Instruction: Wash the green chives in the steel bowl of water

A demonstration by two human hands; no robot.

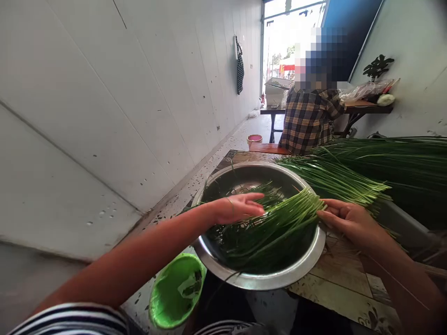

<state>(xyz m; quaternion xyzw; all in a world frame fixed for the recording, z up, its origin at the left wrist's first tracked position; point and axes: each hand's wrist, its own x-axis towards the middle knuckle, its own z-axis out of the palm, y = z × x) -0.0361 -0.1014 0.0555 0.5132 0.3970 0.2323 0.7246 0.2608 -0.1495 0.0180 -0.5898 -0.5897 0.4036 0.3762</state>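
A bunch of garlic chives (pixel 286 214) lies slanted across a wide metal basin (pixel 258 281), its pale stem ends at the basin's right rim. My right hand (pixel 344 216) pinches those stem ends between thumb and fingers. Over the middle of the basin, my left hand (pixel 240 208) is stretched out with fingers apart, beside the leafy part of the bunch. Whether its fingertips touch the leaves, I cannot tell. Loose green leaves and some shiny wet-looking spots show inside the basin.
More chives (pixel 342 179) are heaped on the right by a grey bin (pixel 401 218). A green-lined bucket (pixel 176 298) stands on the floor below left. Ahead, a person in a plaid shirt (pixel 307 116) sits at a dark table (pixel 366 110). A white wall (pixel 139 93) runs along the left.
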